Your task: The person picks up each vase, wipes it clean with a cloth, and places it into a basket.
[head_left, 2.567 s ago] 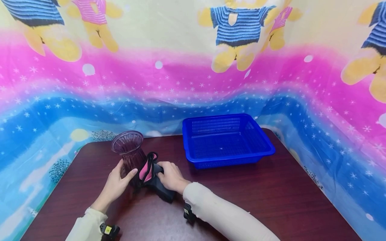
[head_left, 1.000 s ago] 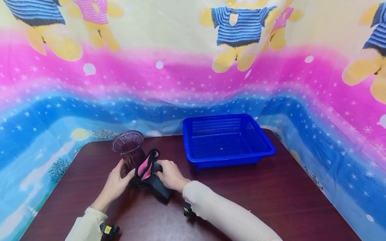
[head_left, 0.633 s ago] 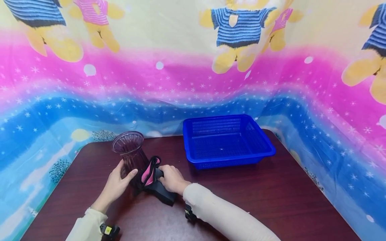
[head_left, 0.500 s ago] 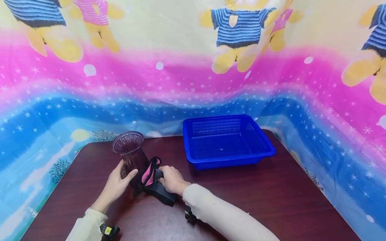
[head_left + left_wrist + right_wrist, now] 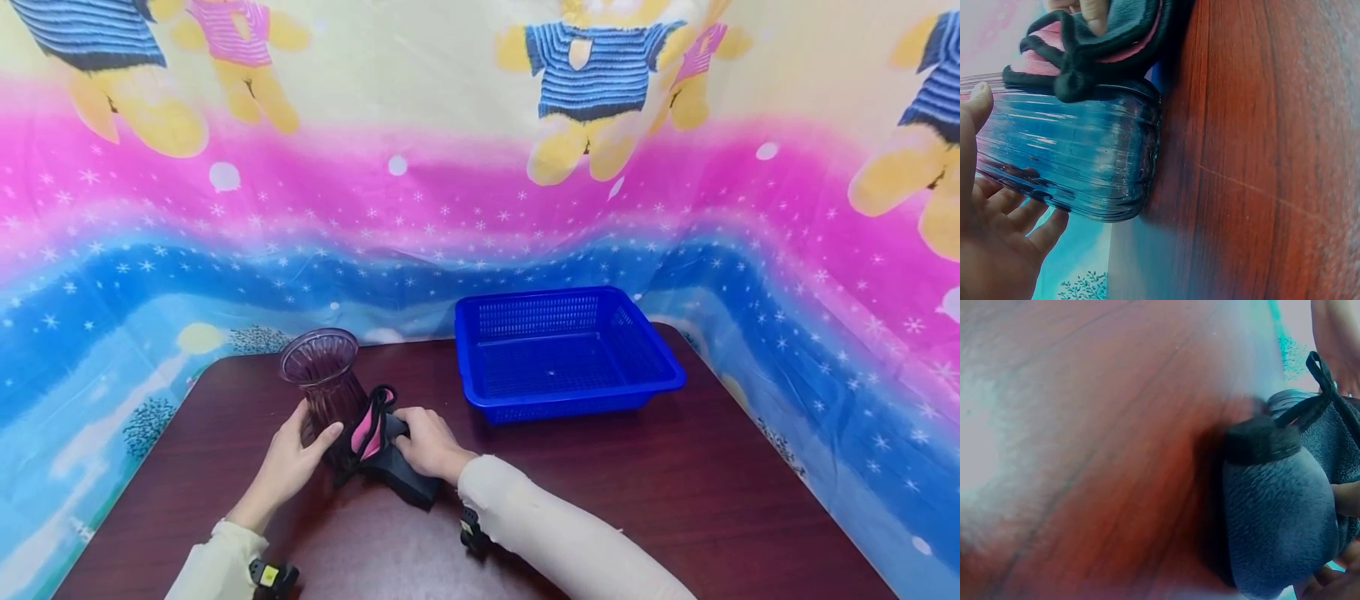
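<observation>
Vase | clasped within left grip | cloth against vase, held by right grip

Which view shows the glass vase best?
The head view: it shows the vase from its flared rim down, though the left hand and cloth partly cover it. Left wrist shows the lower body and base; right wrist, only a sliver.

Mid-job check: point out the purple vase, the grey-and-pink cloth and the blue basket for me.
Purple vase (image 5: 332, 398): head view, on its ribbed body.
Grey-and-pink cloth (image 5: 1279, 515): right wrist view, on a grey fold.
Blue basket (image 5: 551, 360): head view, on its bare mesh floor.
</observation>
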A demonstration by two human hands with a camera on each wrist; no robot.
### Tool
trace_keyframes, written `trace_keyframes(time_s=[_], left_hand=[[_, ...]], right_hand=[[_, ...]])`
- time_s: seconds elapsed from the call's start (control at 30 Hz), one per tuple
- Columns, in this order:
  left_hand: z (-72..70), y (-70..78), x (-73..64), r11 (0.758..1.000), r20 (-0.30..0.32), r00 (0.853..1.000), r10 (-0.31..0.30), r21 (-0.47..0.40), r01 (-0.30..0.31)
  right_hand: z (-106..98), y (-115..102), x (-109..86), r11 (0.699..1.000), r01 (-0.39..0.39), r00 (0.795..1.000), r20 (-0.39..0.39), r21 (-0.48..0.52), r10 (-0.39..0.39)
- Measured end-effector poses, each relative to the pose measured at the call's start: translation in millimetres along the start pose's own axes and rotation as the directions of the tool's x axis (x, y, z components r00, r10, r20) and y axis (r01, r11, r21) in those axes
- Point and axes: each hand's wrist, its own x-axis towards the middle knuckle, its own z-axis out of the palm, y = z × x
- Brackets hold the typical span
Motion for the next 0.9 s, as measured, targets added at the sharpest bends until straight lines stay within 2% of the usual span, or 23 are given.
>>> trace_keyframes(time_s=[0.17, 0.4, 0.7, 0.9], left_hand=[[-0.5, -1.1, 0.4, 1.000, -0.005, 1.000, 0.015, 0.013, -0.015], [0.9, -4.3, 1.0, 0.996, -0.027, 0.996, 0.088, -0.015, -0.089], [0.6, -3.4, 0.5, 0.996, -0.028, 0.995, 0.094, -0.004, -0.095], [-0.5, -2.0, 0.3, 0.993, -0.048, 0.993, 0.110, 0.046, -0.108]], right_hand=[[-5.2, -5.0, 3.0, 0.999, 0.033, 0.998, -0.045, 0.005, -0.032], [-15.9, -15.1, 5.1, 0.997, 0.072, 0.994, -0.088, 0.031, -0.069], [-31.7, -31.4, 11.3, 0.990, 0.130, 0.982, -0.142, 0.049, -0.122], [-39.4, -41.7, 14.6, 0.985, 0.162, 0.973, -0.177, 0.056, -0.150]])
